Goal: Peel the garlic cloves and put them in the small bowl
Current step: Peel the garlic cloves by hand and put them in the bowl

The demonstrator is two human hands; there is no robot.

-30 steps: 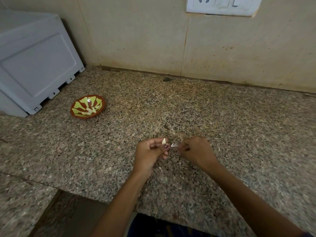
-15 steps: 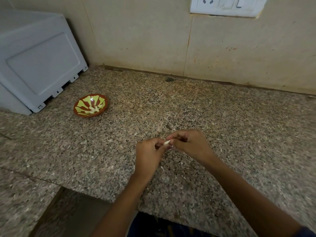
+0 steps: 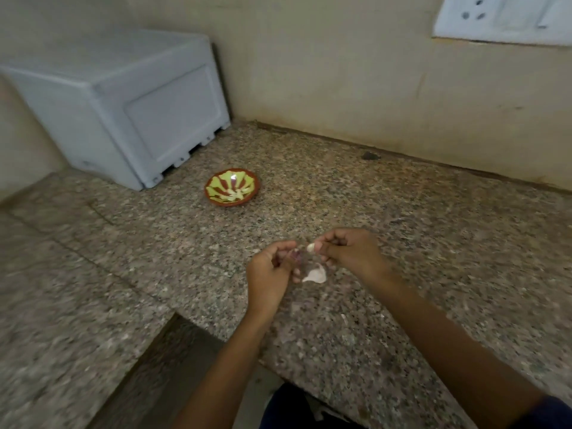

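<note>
My right hand (image 3: 349, 252) pinches a small pale garlic clove (image 3: 310, 247) between thumb and fingertips, just above the granite counter (image 3: 433, 243). My left hand (image 3: 272, 267) is close beside it with its fingers curled inward; the blur hides whether anything is between them. A whitish piece of garlic skin (image 3: 315, 275) shows just below and between the two hands. The small bowl (image 3: 213, 198), brown with green-yellow petal stripes, stands further back to the left and has several pale cloves in it.
A white plastic box (image 3: 123, 106) stands in the back left corner, just behind the bowl. The tiled wall (image 3: 340, 72) carries a white switch plate (image 3: 501, 20) at the upper right. The counter's front edge has a step-in below my left forearm.
The hands have parted: the clove now sits in my right fingers and a skin piece has come away below them. The view has swung left, so the bowl appears nearer the middle.
</note>
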